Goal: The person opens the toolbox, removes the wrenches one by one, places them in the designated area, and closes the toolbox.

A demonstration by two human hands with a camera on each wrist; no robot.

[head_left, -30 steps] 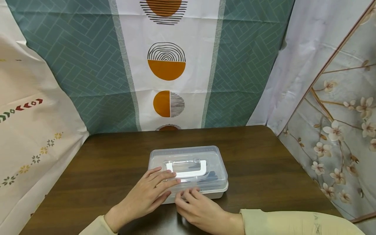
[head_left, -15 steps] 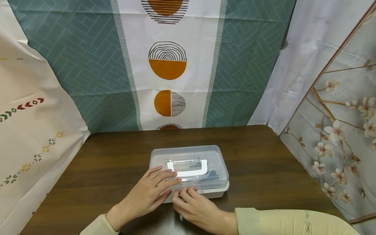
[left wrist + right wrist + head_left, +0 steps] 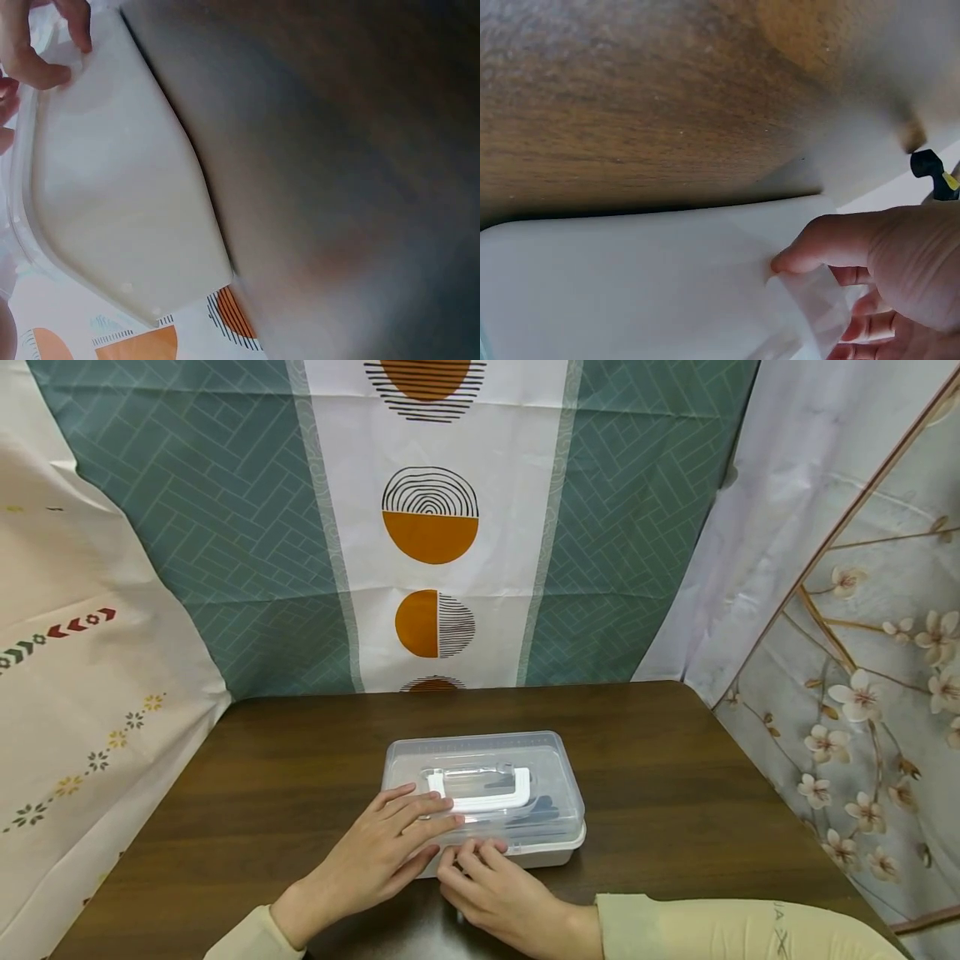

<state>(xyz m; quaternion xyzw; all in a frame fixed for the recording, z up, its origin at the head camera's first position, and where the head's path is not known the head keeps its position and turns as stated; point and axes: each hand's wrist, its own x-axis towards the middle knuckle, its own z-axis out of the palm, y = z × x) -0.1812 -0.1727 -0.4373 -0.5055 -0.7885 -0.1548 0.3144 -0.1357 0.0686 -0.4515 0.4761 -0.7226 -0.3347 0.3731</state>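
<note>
A clear plastic box (image 3: 551, 777) with a white handle (image 3: 487, 789) on its lid stands in the middle of the dark wooden table (image 3: 675, 777). My left hand (image 3: 408, 822) lies flat on the lid's near left part, fingers straight, tips by the handle. At the box's front edge my right hand (image 3: 476, 860) curls its fingers over the lid's rim. In the right wrist view the right hand (image 3: 840, 277) pinches a clear latch tab (image 3: 802, 304), with its thumb against the box's white wall (image 3: 630, 285). The box wall (image 3: 112, 195) fills the left wrist view. Dark items show dimly inside the box.
Patterned cloths hang close around the table: teal and white with orange circles (image 3: 431, 527) behind, cream (image 3: 75, 693) on the left, floral (image 3: 862, 693) on the right. Bare wood lies on both sides of the box and behind it.
My right hand has slid a little to the left along the box's front edge. The left hand and the box have stayed where they were.
</note>
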